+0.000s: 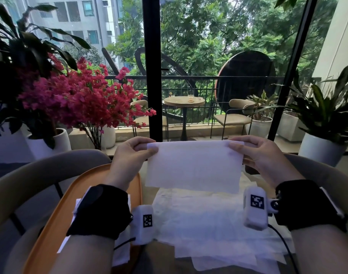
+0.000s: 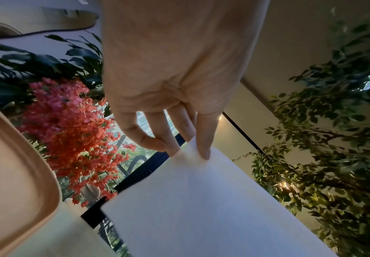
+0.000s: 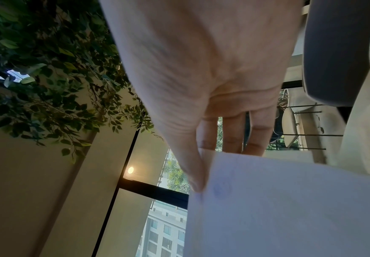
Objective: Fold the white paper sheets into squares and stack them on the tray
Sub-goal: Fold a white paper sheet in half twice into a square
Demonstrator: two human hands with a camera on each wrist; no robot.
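1. So, the left hand [image 1: 129, 155] and the right hand [image 1: 262, 155] hold one white paper sheet [image 1: 193, 167] up in the air, each pinching a top corner between thumb and fingers, so that it hangs as a wide strip above the loose paper below.
2. In the left wrist view the thumb and fingers [image 2: 202, 149] close on the corner of the sheet [image 2: 201, 208]; in the right wrist view the thumb [image 3: 196, 177] presses the front of the sheet [image 3: 289, 208] with the other fingers behind it.
3. The held sheet looks already doubled over once — its top edge reads as a fold — though I cannot be sure from these views. It is a rectangle, not a square, so at least one more fold seems needed.
4. The orange tray [image 1: 56, 220] sits to the left, under the left forearm. Some white paper [image 1: 122, 252] lies on it, mostly hidden by the wrist strap, so whether it is folded squares cannot be told.
5. Several unfolded sheets [image 1: 208, 224] lie spread out just beside the tray — much of the job appears to remain.
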